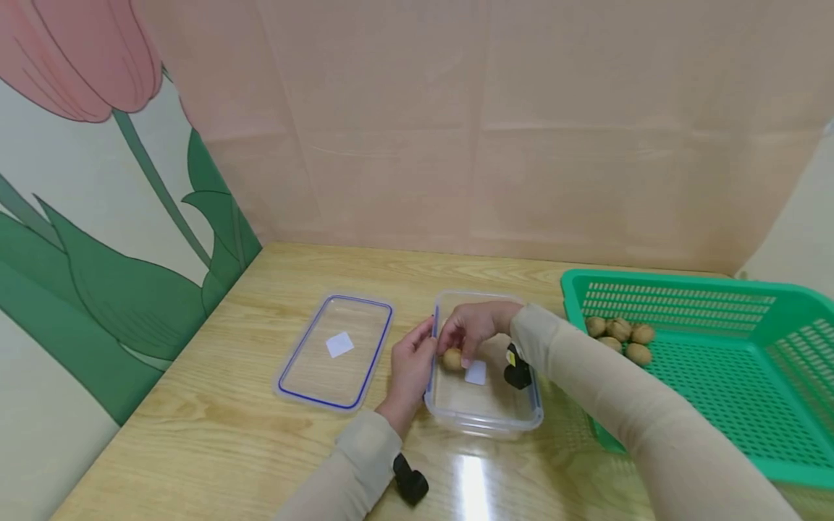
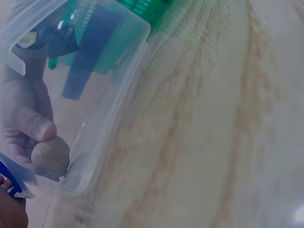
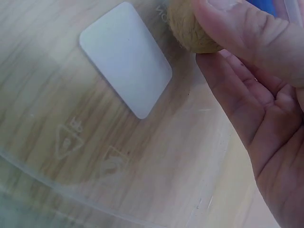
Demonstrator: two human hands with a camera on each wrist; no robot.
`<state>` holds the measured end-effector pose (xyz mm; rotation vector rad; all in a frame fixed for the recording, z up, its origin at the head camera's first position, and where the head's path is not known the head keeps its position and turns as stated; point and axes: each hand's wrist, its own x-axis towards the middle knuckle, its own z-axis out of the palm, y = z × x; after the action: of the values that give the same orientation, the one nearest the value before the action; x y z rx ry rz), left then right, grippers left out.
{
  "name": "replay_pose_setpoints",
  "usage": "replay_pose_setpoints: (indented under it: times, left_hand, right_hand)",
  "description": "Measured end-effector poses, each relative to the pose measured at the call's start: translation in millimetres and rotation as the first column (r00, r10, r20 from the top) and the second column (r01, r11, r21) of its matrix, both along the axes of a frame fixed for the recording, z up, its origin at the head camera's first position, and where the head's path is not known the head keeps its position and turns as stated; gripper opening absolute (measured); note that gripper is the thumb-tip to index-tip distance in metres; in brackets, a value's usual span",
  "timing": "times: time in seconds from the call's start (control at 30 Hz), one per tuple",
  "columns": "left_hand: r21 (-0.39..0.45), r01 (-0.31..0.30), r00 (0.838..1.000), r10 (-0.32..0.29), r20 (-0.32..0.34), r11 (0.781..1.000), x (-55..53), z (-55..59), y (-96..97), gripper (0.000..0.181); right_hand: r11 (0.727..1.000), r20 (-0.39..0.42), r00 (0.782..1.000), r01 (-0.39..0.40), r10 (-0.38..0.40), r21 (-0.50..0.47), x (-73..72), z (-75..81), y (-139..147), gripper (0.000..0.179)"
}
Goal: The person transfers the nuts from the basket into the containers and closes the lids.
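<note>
A clear plastic container (image 1: 485,420) stands on the wooden table in front of me. Inside it, near the left wall, my right hand (image 1: 472,325) pinches a walnut (image 1: 452,359) between thumb and fingers. The right wrist view shows the walnut (image 3: 192,31) up close, its tan ridged shell partly covered by the thumb. From outside, my left hand (image 1: 410,362) grips the container's left side, fingers at the rim by a blue-edged flap (image 2: 10,178). Beside the walnut, a white square label (image 1: 476,373) shows on the container's bottom.
To the right is a green plastic basket (image 1: 717,405) with several walnuts (image 1: 619,331) in its far left corner. A clear lid with a blue seal (image 1: 306,394) and a white label lies on the table (image 1: 215,405) left of the container. A pinkish backdrop (image 1: 482,145) rises behind.
</note>
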<state>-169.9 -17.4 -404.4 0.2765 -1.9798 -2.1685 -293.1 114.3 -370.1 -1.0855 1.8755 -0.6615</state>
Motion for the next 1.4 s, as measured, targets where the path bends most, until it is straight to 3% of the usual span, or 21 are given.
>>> replay_pose_setpoints:
  times: [0.07,0.13,0.37,0.53,0.77,1.07,1.4]
  left_hand:
    - [-0.012,-0.003,1.000,0.003,0.003,1.000,-0.3,-1.1,-0.1,0.037]
    - [-0.011,-0.004,1.000,0.004,-0.001,1.000,-4.9,-10.1,-0.6,0.037]
    - [-0.008,-0.008,1.000,0.007,-0.018,1.000,-4.8,-9.8,-1.3,0.037]
    - [0.000,0.003,1.000,-0.003,-0.025,1.000,-2.9,-10.5,0.3,0.037]
    - [-0.003,0.001,1.000,-0.001,-0.024,1.000,-4.3,-12.6,-0.4,0.036]
    - [0.008,-0.011,1.000,0.011,-0.008,1.000,-7.2,-13.1,-1.4,0.035]
    - [0.020,-0.003,1.000,0.003,0.027,1.000,-6.3,-12.3,-0.6,0.037]
  right_hand:
    - [1.000,-0.011,1.000,0.000,0.000,0.010,0.1,0.5,-0.6,0.042]
    - [1.000,-0.021,1.000,-0.001,0.001,0.017,0.2,1.5,-1.4,0.041]
    - [1.000,-0.037,0.999,-0.008,0.008,0.000,0.1,3.6,-1.0,0.041]
    - [0.999,-0.096,0.995,-0.024,0.021,-0.030,-0.6,8.3,4.5,0.040]
    - [0.992,-0.121,0.989,0.077,-0.089,-0.105,0.1,31.0,13.2,0.040]
    - [0.967,-0.117,0.981,0.125,-0.153,-0.220,11.0,61.5,34.1,0.039]
    - [0.929,-0.127,0.971,0.147,-0.200,-0.340,20.0,79.3,76.5,0.036]
